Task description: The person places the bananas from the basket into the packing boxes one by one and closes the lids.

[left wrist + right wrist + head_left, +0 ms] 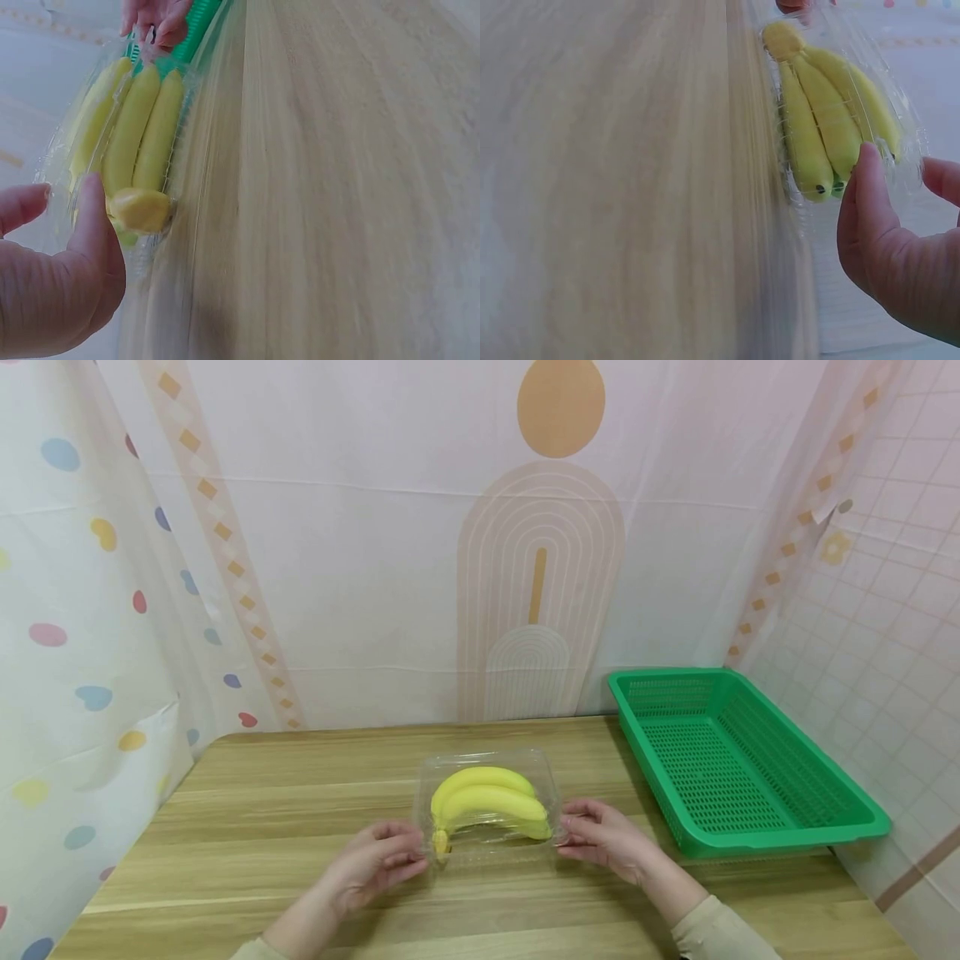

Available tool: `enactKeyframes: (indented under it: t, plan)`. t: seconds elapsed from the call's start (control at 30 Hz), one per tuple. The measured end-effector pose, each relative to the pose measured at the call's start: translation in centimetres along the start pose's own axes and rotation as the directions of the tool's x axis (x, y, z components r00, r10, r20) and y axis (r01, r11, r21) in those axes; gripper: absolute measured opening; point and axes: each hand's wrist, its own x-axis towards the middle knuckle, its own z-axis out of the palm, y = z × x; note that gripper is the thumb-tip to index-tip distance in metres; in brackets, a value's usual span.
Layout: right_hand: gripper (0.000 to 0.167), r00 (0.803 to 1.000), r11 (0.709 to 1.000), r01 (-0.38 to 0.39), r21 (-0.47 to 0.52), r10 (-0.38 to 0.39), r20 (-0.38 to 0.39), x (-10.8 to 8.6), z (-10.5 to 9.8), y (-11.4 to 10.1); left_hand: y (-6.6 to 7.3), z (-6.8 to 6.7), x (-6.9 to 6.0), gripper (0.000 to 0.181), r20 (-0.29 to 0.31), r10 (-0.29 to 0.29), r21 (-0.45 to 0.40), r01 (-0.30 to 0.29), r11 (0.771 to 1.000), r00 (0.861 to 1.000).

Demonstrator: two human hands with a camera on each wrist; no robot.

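Observation:
A clear plastic clamshell box (491, 762) holding a bunch of yellow bananas (495, 797) is at the middle front of the wooden table. The bananas' stem end points towards the left hand, as the left wrist view also shows with the bananas (135, 139). My left hand (382, 864) holds the box's left side near its front corner, thumb and finger set apart about its edge. On the opposite side, my right hand (603, 839) grips the right edge in the same way; in the right wrist view its thumb (874, 195) lies against the clear plastic.
A green plastic basket (765, 842) with slotted walls stands at the right of the wooden table (300, 793), beyond the right hand. Patterned curtains (360, 568) hang behind the table and along both sides.

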Motion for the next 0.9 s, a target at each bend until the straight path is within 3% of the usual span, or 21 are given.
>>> enactKeyframes:
  t: [0.53, 0.9]
  plan:
    - [0.054, 1.0, 0.999, -0.002, 0.049, 0.002, 0.003, 0.09, 0.25, 0.3, -0.19, 0.36, 0.0, 0.03, -0.028, 0.006, -0.024, -0.007, 1.0, 1.0]
    - [0.04, 1.0, 0.998, 0.01, 0.055, -0.01, 0.001, 0.2, 0.48, 0.45, -0.12, 0.65, -0.09, 0.026, -0.047, 0.003, -0.002, -0.004, 1.0, 0.999]
